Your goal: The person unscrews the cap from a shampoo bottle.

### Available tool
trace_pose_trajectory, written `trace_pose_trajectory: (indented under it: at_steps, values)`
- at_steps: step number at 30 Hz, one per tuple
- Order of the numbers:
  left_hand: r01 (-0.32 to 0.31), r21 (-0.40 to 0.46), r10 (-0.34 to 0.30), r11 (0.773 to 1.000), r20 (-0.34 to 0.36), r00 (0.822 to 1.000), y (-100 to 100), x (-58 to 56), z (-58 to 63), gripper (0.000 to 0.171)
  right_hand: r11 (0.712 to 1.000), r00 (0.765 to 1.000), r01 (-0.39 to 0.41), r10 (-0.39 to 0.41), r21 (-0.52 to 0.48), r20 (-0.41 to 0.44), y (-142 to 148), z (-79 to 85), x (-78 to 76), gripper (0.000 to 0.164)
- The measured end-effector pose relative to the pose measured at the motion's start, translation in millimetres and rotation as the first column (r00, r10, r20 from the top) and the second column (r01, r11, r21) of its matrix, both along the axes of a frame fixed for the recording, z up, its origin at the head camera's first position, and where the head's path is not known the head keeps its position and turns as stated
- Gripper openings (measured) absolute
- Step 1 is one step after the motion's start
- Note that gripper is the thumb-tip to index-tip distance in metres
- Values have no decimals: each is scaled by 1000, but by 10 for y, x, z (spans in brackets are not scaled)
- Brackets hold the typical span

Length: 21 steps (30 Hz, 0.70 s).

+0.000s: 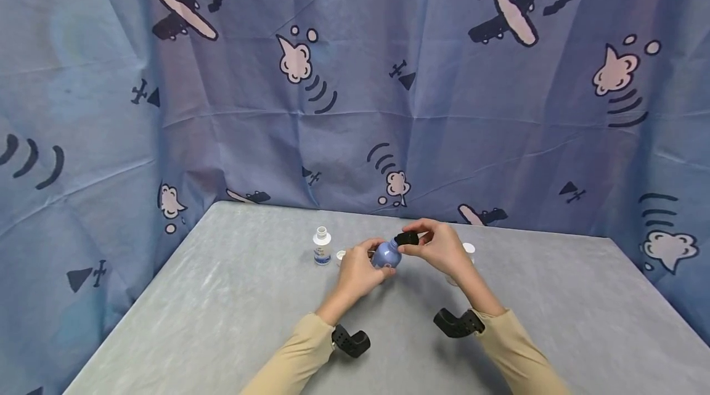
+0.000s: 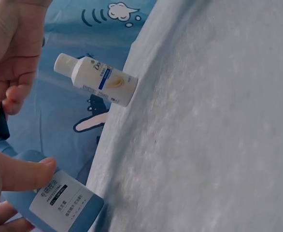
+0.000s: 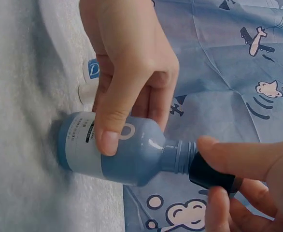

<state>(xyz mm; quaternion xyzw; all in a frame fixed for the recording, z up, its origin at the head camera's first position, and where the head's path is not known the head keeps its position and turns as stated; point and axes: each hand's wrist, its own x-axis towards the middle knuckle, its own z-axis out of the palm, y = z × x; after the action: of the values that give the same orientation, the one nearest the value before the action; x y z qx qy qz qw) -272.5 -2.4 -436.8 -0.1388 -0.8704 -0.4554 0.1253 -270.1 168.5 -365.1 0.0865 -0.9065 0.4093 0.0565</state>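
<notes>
Left hand: our left hand (image 1: 359, 272) wraps the blue bottle (image 1: 386, 255), thumb across the label, fingers curled behind; the right wrist view shows this plainly.
Right hand: our right hand (image 1: 438, 246) pinches the black cap (image 1: 407, 238) between thumb and fingertips, just at the bottle's threaded neck (image 3: 179, 157).
Bottle: it leans over, base touching the table (image 1: 222, 321), mouth pointing sideways toward the right hand.
Cap: it looks clear of the thread, or barely on; we cannot tell which.
Risk, spill: we judge that with the mouth tipped and the cap loose, liquid could run onto the cloth if we tilt further.
Risk, cap: a thin fingertip pinch could let the cap slip and roll off.
Risk, knock: a white bottle (image 1: 322, 246) stands just beside our left hand, another white container (image 1: 469, 251) sits half hidden behind the right; a swinging elbow could topple either.
Surface: grey felt-like cover, slightly mottled, flat.
Room: a blue curtain (image 1: 355, 87) printed with planes and clouds hangs close behind and on both sides.
</notes>
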Motion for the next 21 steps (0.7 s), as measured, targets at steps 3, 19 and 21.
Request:
trace_pose_trajectory:
  at_steps: [3,19,21]
  values:
    - [-37,33,37,999,5,999,38,-4,-14,55,1000,1000,11,-11,4,-4,36,10,3,36]
    - [-111,140,107,984,34,994,148,-45,-65,54,999,1000,9,-8,48,-30,84,-166,-36,42]
    - [-99,164,94,981,36,995,153,-51,-69,54,998,999,14,-12,64,-37,88,-184,-44,41]
